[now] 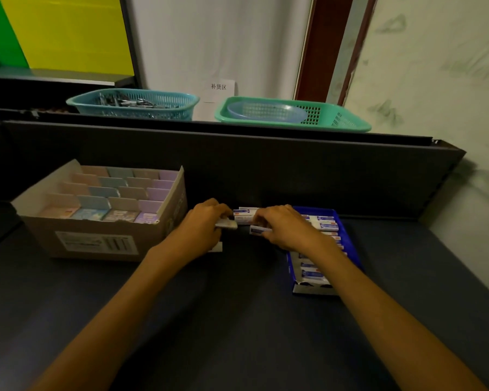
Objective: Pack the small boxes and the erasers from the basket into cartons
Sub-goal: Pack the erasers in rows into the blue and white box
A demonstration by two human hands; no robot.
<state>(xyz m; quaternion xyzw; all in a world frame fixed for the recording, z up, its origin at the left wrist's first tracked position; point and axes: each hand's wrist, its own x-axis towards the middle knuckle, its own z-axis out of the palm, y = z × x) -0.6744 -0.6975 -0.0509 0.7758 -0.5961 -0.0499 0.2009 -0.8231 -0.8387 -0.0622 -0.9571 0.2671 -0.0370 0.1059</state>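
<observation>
Head view: the dark table (237,320) lies bare on the near side of the blue carton (350,241), which sits against the back panel (294,170). Left of that carton, the left hand (206,230) and right hand (283,227) curl their fingers around erasers (244,215), held just above the table between them. The brown carton (102,215) of small boxes stands farther left.

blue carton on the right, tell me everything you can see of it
The blue carton is a shallow open tray that looks like printed cardboard, with a white front end. It lies flat on the dark tabletop, running away from the camera, near the dark back panel. Rows of white erasers with blue and red print fill it. The right hand and forearm cover its left side.
</observation>
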